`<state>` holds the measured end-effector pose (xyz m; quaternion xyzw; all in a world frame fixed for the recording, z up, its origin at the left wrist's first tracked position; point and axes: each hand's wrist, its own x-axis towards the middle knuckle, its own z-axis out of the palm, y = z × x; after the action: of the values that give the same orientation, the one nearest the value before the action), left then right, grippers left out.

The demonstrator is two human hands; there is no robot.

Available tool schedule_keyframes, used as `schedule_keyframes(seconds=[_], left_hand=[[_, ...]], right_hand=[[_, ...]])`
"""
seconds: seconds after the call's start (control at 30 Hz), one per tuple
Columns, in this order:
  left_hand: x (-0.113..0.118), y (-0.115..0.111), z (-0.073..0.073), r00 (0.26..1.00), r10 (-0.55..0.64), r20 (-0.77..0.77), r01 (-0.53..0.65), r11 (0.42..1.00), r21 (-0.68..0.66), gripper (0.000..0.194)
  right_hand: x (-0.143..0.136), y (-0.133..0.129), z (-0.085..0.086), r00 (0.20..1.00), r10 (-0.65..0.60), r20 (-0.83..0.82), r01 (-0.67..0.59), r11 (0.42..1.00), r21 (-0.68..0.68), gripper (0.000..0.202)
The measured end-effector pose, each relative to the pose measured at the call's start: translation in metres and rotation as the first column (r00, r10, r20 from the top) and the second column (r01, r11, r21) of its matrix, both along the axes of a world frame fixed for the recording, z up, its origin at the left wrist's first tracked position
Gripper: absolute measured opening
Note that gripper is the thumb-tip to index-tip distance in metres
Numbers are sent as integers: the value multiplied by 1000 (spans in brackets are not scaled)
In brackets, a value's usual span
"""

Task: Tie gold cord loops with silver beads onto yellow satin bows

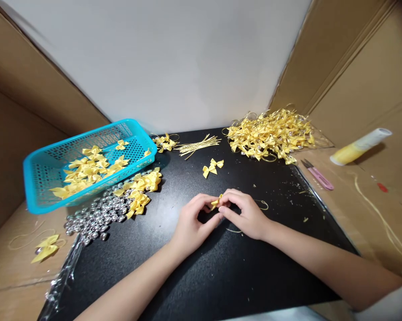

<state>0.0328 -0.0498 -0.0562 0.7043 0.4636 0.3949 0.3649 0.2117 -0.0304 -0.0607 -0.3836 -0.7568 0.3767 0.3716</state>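
Note:
Both hands meet over the middle of the black board, fingertips pinched around one small yellow ribbon bow (215,204). My left hand (196,220) grips the bow's left side between thumb and fingers. On its other side, my right hand (244,211) is closed at the bow, and its fingers hide part of it. A thin yellow cord (264,205) curls out beyond the right hand, and a cord end shows below it. Just past the hands lie a few loose yellow bows (213,167).
A turquoise basket (87,133) of bows stands left, beside silver bells (99,214) and more bows (139,191). Cut cords (199,146) lie at the back, near a big heap of corded bows (271,133). Pink-handled snips (317,174) and a yellow-white roll (360,147) lie right.

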Motion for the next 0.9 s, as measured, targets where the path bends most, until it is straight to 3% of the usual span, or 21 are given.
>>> schedule_keyframes(seconds=[0.07,0.17,0.23,0.33,0.47,0.57,0.7,0.9], left_hand=[[0,2,-2,991,24,129,-2,985,-172,16],[-2,6,-5,945,119,305,5,927,-376,20],[-3,8,-5,928,144,344,22,900,-436,24],[-4,8,-5,926,135,354,43,891,-451,27],[-8,6,-7,955,60,289,41,943,-330,27],[-13,6,-6,1000,-21,18,22,998,-65,18],[-19,10,1,965,-47,-256,111,964,240,15],[-23,14,6,886,-72,-459,201,950,239,9]], right_hand=[[0,0,1,999,37,7,-37,998,42,7],[1,1,1,1000,-30,-6,30,993,113,6],[1,2,1,996,-86,-21,88,985,151,10],[1,2,0,997,-74,-18,76,991,114,6],[1,1,-3,997,-79,-20,80,997,19,4],[2,1,-4,997,-81,-20,81,997,5,4],[2,1,-3,998,-59,25,59,998,13,7],[1,1,-1,998,-14,58,13,1000,20,9]])
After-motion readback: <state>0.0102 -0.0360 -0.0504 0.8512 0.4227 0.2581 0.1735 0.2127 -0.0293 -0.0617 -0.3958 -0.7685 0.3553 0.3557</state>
